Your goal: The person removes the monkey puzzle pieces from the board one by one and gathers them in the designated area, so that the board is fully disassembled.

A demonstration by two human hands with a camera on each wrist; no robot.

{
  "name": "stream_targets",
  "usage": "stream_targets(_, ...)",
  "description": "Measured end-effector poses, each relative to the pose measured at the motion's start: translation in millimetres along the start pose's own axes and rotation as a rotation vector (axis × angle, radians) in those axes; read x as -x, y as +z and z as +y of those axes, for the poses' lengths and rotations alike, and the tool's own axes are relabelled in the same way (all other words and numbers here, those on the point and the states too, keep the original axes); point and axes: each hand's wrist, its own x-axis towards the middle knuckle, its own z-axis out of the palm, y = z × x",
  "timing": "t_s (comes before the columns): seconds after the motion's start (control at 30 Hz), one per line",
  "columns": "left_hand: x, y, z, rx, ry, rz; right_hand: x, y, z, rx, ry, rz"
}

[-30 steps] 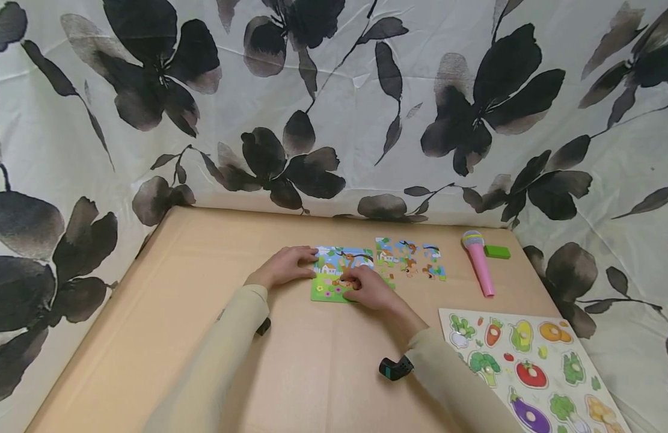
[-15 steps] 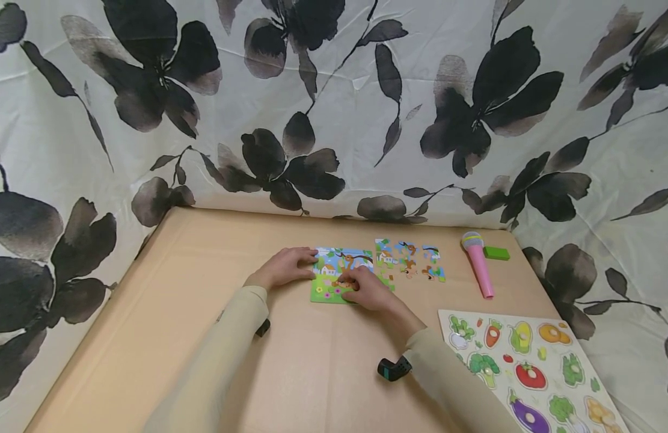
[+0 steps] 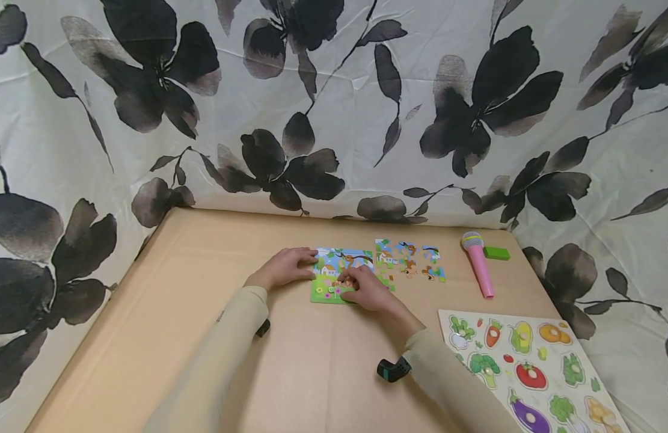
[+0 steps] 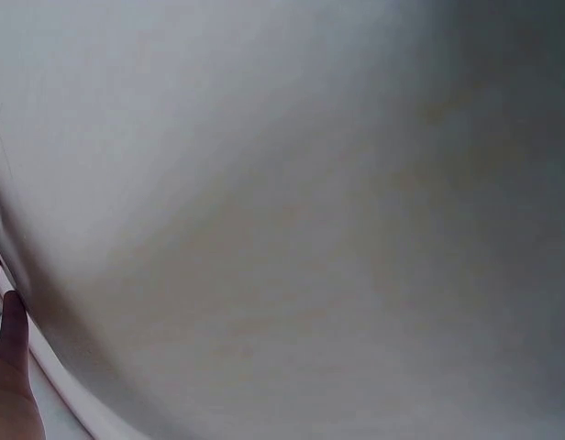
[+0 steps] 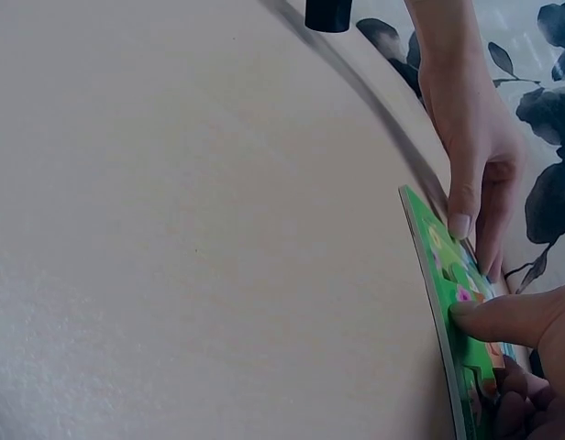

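Note:
A small jigsaw puzzle board with a bright green-and-blue picture of a house, a tree and flowers lies on the table in the head view. My left hand rests at its left edge, fingers and thumb extended against the side. Over its lower right part, my right hand pinches a green puzzle piece between thumb and fingers, low over the picture. In the right wrist view the thumb lies on green beside a pink flower. The curled fingers hide part of the board.
Several loose puzzle pieces lie right of the board. Beyond them are a pink toy microphone and a green block. A white vegetable picture board lies at the front right, partly under the right sleeve. Floral cloth hangs behind the table.
The right hand shifts only slightly over the board, and the edge of the green piece now shows by its fingertips. My left hand stays at the board's left edge.

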Motion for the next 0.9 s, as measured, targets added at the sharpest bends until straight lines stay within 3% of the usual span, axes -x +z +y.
stream_targets(0.5,-0.9,-0.8,-0.4,0.010,-0.009,-0.011,-0.7,0.6,7.2,0.005,-0.073,0.001)
stream_targets(0.9,-2.3,-1.3,-1.8,0.008,-0.011,-0.015,0.7,-1.9,9.4,-0.045,-0.028,-0.015)
